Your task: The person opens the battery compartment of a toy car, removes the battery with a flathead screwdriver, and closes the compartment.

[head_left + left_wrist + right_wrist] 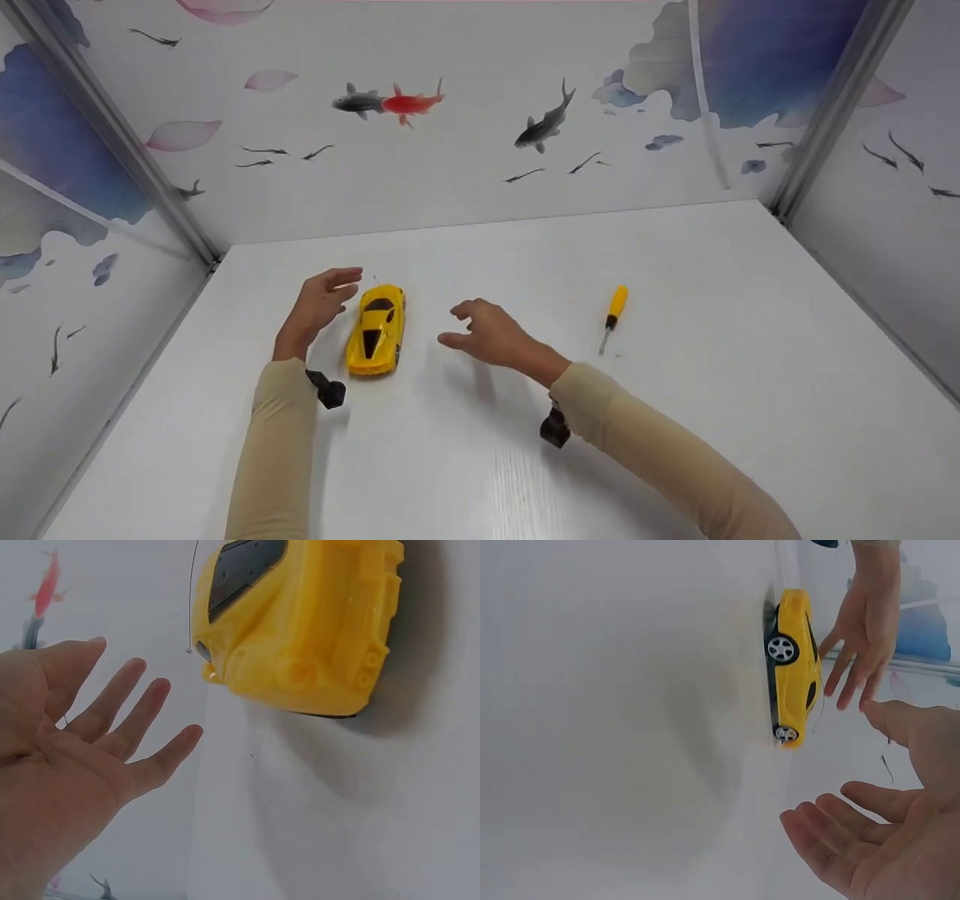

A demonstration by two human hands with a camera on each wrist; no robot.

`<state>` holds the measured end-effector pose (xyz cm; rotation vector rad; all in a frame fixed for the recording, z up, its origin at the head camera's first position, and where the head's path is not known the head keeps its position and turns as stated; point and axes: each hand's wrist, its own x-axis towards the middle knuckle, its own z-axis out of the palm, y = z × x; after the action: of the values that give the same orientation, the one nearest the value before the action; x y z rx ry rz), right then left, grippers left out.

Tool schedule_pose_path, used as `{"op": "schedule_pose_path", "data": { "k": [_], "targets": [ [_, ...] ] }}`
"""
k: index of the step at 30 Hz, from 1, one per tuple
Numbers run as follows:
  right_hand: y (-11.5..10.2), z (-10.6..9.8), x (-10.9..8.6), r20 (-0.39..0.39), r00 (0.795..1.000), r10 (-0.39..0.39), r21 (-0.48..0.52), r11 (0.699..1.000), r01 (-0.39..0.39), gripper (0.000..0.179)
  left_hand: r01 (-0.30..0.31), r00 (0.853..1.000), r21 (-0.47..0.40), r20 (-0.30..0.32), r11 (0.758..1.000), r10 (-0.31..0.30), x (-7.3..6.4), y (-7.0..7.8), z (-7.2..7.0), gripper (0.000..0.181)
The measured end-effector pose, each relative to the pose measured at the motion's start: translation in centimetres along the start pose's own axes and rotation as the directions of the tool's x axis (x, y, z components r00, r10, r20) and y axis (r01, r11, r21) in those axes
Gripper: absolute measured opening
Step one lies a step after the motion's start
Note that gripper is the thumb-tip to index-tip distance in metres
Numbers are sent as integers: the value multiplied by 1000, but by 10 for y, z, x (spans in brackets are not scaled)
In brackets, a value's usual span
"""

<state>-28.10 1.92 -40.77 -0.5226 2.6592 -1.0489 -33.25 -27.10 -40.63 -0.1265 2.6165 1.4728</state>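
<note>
A yellow toy car [381, 330] with black windows and a thin wire antenna stands on its wheels on the white table. Just left of it my left hand [319, 304] hovers, fingers spread and apart from the car. The left wrist view shows that palm [67, 757] with nothing in it, beside the car's yellow end [322, 637]. To the car's right is my right hand [487, 331], thumb and fingers parted, holding nothing. In the right wrist view, the car's wheeled side [793, 667] lies beyond the right hand [900, 832].
A screwdriver [615, 311] with a yellow and black handle lies on the table [675, 420] to the right. Printed wall panels [465, 165] with fish close off the back and both sides. Each wrist carries a small black camera [555, 429].
</note>
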Motion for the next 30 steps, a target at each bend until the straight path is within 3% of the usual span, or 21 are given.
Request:
{"op": "schedule_pose_path", "data": {
  "k": [4,7,10,15,17,20,22,23,26,30],
  "targets": [
    [-5,21,6,50,998,47,138,989,-53,53,47,998,1,34,999,-47,3,-6,4,47],
    [-6,35,9,115,991,73,302,948,-104,53,66,997,11,50,998,-66,4,-12,7,48],
    [-6,47,12,192,976,103,479,858,-185,55,78,994,23,74,997,-79,4,-16,10,50],
    [-12,57,19,280,945,168,634,707,-314,61,103,991,2,85,995,-103,9,-15,15,51],
    [-15,60,21,320,930,179,698,619,-359,65,110,991,-6,82,994,-109,11,-13,16,51],
    [-19,66,23,381,909,167,787,458,-414,70,129,988,-13,84,992,-128,12,-13,17,51],
    [-21,71,23,398,905,147,832,357,-424,72,142,986,-13,91,990,-140,10,-14,16,51],
    [-21,73,24,399,907,133,847,324,-420,73,146,985,-12,95,989,-144,9,-14,16,52],
    [-21,79,24,386,917,96,877,269,-398,73,156,982,0,110,988,-155,6,-15,14,53],
    [-19,86,23,359,931,57,894,266,-361,70,165,977,18,136,986,-166,3,-15,11,56]
  ]
}}
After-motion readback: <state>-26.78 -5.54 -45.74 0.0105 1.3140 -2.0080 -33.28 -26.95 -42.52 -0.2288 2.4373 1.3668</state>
